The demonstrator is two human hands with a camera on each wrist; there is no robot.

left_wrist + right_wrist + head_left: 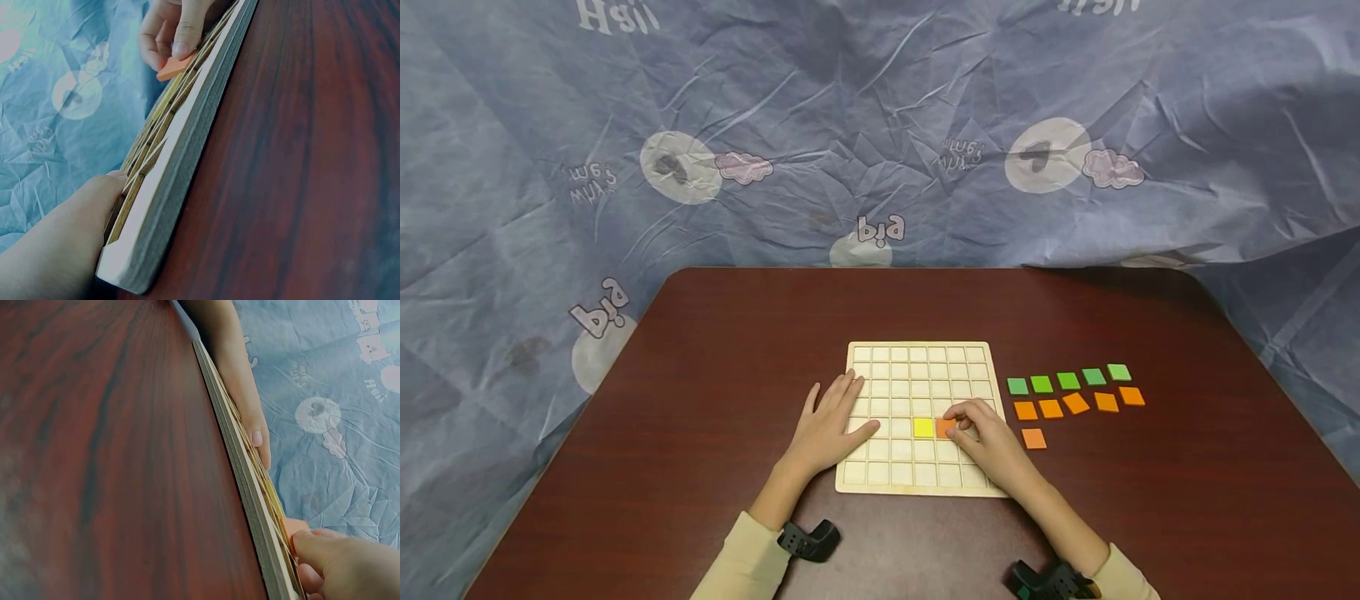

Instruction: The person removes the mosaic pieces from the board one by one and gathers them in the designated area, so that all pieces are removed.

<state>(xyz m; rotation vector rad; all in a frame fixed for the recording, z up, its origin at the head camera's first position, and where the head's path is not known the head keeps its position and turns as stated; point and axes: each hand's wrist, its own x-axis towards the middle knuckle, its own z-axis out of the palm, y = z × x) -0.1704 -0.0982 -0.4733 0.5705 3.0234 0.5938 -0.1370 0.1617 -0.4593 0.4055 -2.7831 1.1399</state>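
Observation:
A pale wooden grid board lies on the table, with a yellow square tile seated in one of its cells. My right hand pinches an orange square tile between thumb and fingers, just right of the yellow one. In the left wrist view that orange tile is tilted, one edge raised over the board. My left hand rests on the board's left edge, fingers straight and spread, thumb lying over the cells.
Right of the board, a row of several green tiles lies behind a row of several orange tiles. One more orange tile sits nearer. The dark red wooden table backs onto a blue printed cloth.

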